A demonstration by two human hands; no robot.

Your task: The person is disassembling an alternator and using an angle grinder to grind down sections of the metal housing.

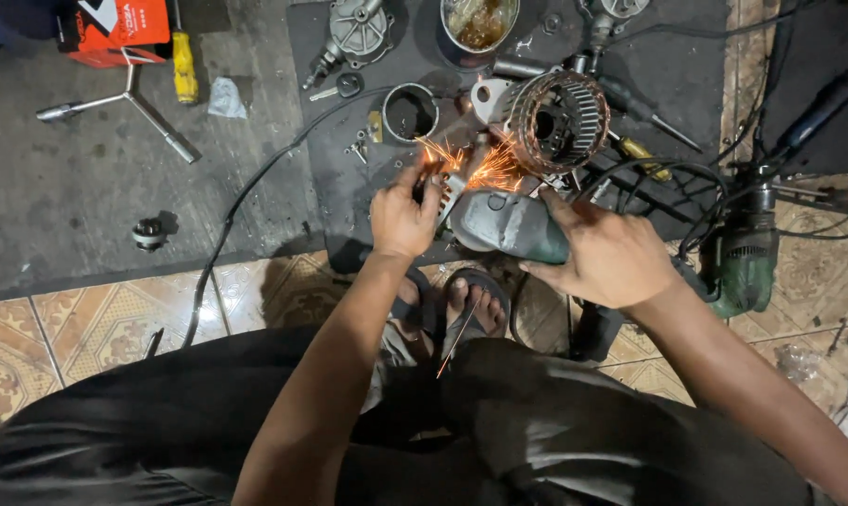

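My right hand [611, 258] grips the grey-green body of an angle grinder [508, 225] that lies across the middle of the head view. Orange sparks [471, 167] fly from its disc. My left hand [403, 217] pinches a small metal part against the disc, right at the sparks; the part itself is hidden by my fingers. Just beyond the grinder stands a round motor stator with copper windings [557, 120] on a dark mat [667, 66]. My feet in sandals [471, 300] rest below the grinder.
A green power drill [744, 255] with black cables lies at the right. A metal cup [411, 112], a can [478, 26], a housing part [358, 33], screwdrivers [184, 67], a cross wrench [129, 103] and an orange box [119, 26] are spread over the mat and concrete floor.
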